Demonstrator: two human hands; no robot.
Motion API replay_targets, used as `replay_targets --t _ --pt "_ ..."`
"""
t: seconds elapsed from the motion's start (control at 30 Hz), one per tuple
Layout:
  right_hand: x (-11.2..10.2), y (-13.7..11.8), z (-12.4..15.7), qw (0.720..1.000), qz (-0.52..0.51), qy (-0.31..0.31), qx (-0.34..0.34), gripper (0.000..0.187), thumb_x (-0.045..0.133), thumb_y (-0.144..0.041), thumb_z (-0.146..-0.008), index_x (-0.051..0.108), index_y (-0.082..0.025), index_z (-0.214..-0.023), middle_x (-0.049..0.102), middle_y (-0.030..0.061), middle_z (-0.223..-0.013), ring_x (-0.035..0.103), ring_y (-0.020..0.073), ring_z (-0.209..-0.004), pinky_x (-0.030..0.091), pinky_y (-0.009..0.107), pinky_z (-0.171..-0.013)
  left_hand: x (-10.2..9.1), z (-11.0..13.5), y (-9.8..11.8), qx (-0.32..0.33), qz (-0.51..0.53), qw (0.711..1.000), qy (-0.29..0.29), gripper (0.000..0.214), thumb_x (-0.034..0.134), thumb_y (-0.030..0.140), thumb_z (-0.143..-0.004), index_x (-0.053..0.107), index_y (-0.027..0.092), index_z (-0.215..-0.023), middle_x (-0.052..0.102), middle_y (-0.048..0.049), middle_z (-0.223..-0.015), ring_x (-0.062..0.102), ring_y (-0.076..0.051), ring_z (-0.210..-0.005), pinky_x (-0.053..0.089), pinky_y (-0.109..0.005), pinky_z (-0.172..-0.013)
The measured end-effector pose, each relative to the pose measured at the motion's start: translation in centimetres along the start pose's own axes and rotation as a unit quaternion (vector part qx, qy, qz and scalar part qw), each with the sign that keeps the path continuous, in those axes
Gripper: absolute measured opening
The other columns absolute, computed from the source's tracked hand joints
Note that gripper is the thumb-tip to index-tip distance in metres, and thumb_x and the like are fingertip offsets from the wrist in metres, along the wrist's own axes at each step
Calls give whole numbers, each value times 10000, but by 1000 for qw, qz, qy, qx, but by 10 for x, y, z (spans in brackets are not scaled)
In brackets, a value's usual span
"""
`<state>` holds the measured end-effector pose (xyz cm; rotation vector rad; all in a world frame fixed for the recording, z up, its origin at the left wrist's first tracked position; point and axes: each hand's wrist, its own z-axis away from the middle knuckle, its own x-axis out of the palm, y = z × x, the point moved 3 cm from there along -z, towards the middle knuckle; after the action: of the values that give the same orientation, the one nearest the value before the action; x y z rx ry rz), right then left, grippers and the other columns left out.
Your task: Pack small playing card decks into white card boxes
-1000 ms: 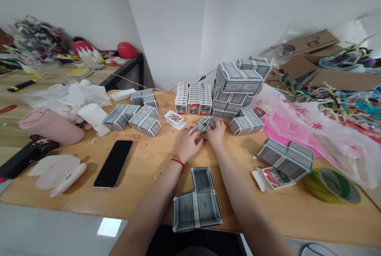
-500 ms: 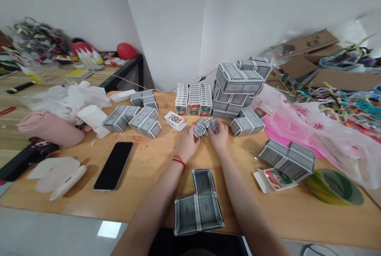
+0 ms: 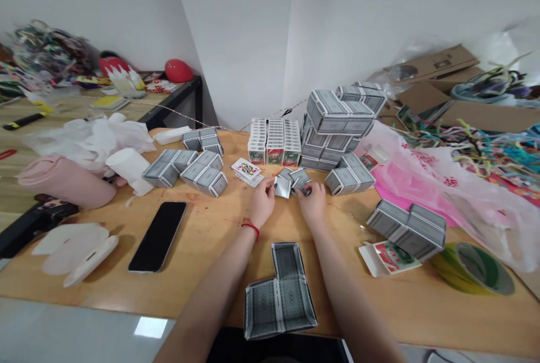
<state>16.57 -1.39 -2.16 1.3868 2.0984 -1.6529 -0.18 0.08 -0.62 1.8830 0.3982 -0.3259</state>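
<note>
My left hand [image 3: 262, 203] pinches the edge of a small playing card [image 3: 282, 187], which catches the light. My right hand [image 3: 313, 202] is closed at the near edge of grey-backed playing cards [image 3: 300, 176]; its fingertips partly hide what they grip. Left of my hands lie loose face-up cards [image 3: 247, 169], a queen on top. Between my forearms rests an open L-shaped piece of joined grey cards [image 3: 291, 290]. Behind my hands stand rows of card boxes [image 3: 275, 140]. To their right rises a stack of grey card blocks [image 3: 337, 115].
More card blocks stand at left [image 3: 205, 173] and right [image 3: 407, 227]. A black phone [image 3: 158, 236] lies at left, near a pink roll [image 3: 63, 182]. At right are an opened card box [image 3: 394, 256], yellow-green tape [image 3: 475, 267] and pink plastic bags [image 3: 439, 183].
My left hand has tilted a card up from the small cards, so its face now shines. My right hand has shifted slightly down and right at the card edge.
</note>
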Motion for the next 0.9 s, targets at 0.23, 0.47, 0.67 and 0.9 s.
replay_targets --t 0.23,0.47,0.67,0.9 --pt "-2 -3 -4 1000 -25 -1 -9 157 580 -217 -661 536 -166 -803 545 75 -847 470 223 -868 381 351 -779 -25 -9 7 81 -221 970 60 274 442 135 -784 576 185 -1019 554 -100 -1111 448 -247 -1102 350 -416 -947" --pt "-2 -4 -4 999 -39 -3 -3 119 511 -185 -666 564 -160 -771 570 77 -815 477 215 -834 372 340 -759 -37 -15 -8 15 -384 923 16 408 403 177 -807 441 204 -1212 491 -93 -1251 387 -258 -1184 234 -468 -1016" --pt "-2 -5 -4 999 -39 -12 0 127 487 -185 -671 582 -160 -750 581 76 -790 482 211 -811 381 346 -755 -43 -19 -5 21 -376 926 29 299 391 175 -817 558 179 -1064 616 -107 -1029 523 -243 -999 361 -394 -890" --pt "-13 -18 0 988 -146 47 -4 161 488 -278 -730 576 -172 -813 598 71 -830 519 207 -864 404 353 -788 -52 -10 -2 89 -270 939 195 345 358 136 -828 550 159 -1114 646 -115 -944 577 -218 -908 397 -367 -840"
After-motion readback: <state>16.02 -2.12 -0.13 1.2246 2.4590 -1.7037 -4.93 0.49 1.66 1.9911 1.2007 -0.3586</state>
